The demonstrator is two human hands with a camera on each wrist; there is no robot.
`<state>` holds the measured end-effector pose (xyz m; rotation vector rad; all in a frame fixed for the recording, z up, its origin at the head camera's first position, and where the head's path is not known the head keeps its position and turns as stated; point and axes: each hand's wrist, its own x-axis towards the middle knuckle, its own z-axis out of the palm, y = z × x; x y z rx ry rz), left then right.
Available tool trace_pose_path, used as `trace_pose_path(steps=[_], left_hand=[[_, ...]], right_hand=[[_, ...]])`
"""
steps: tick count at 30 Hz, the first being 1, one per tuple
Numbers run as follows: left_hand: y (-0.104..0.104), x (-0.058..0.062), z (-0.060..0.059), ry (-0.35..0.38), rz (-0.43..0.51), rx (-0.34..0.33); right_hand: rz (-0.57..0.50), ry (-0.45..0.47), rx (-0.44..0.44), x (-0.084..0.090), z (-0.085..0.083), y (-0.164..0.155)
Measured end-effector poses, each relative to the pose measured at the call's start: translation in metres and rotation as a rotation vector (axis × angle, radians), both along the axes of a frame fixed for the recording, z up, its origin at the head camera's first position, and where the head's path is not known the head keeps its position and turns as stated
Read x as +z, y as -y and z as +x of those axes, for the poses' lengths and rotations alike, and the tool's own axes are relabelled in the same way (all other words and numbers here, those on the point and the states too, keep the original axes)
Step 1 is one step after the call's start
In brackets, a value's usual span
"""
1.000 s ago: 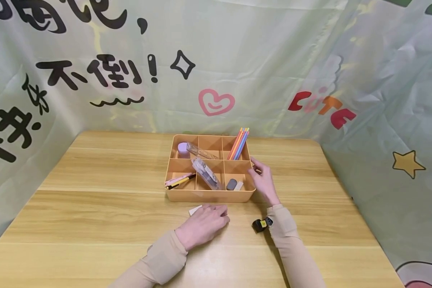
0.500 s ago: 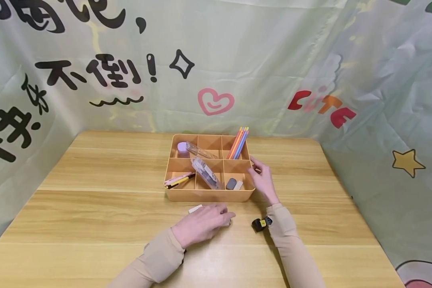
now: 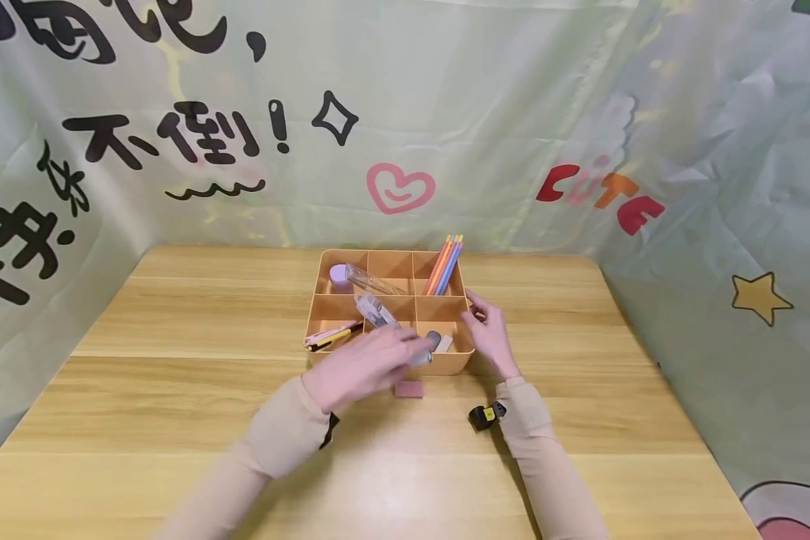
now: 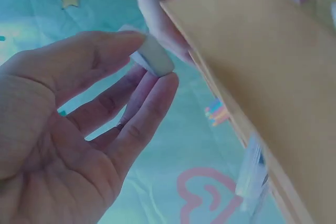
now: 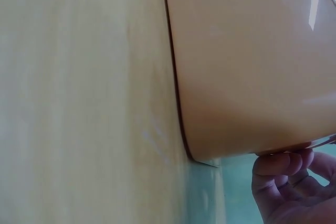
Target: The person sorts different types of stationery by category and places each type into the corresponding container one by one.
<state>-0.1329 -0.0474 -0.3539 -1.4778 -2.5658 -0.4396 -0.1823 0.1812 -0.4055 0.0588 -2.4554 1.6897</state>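
Observation:
In the left wrist view, my left hand (image 4: 79,114) pinches a small whitish eraser (image 4: 155,59) between thumb and fingertips. In the head view that left hand (image 3: 367,364) is over the front wall of a tan compartment organizer (image 3: 391,295), near its front right compartment. A grey eraser (image 3: 434,339) and a white eraser (image 3: 445,344) lie in that compartment. My right hand (image 3: 491,337) grips the organizer's right side at the rim; its curled fingers (image 5: 278,165) meet the wall in the right wrist view. A pink eraser (image 3: 409,388) lies on the table before the organizer.
Pens (image 3: 334,336) lie front left in the organizer, and a clear-cased stationery item (image 3: 376,309) leans in the front middle. Behind are a purple-capped item (image 3: 340,276), a clear ruler-like strip (image 3: 374,282) and colourful pencils (image 3: 444,264). A printed cloth (image 3: 499,112) backs the wooden table (image 3: 142,390).
My left hand has risen from the table and moved forward over the organizer's front edge, carrying the whitish eraser. The pink eraser has come into sight. My right hand stays at the organizer's side.

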Motion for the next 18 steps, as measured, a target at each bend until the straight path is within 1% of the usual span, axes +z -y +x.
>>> trace_pose_path(steps=[3,5,7,12,16,18], left_hand=[[-0.007,0.011,-0.019,0.028,-0.045,0.022],[-0.015,0.014,-0.033,0.045,-0.078,0.028],[-0.023,0.015,-0.044,0.079,-0.108,0.036],[-0.051,0.010,-0.066,0.136,-0.211,0.075],[-0.071,0.001,-0.078,0.173,-0.292,0.100],[-0.079,-0.004,-0.083,0.180,-0.332,0.107]], right_hand=[[0.003,-0.026,-0.005,-0.017,-0.011,-0.004],[-0.003,-0.041,-0.010,-0.028,-0.018,-0.006],[-0.016,-0.055,-0.011,-0.039,-0.024,-0.009],[-0.048,-0.037,-0.011,-0.039,-0.023,-0.010],[-0.057,-0.031,-0.012,-0.040,-0.024,-0.012],[-0.056,-0.032,-0.009,-0.040,-0.024,-0.013]])
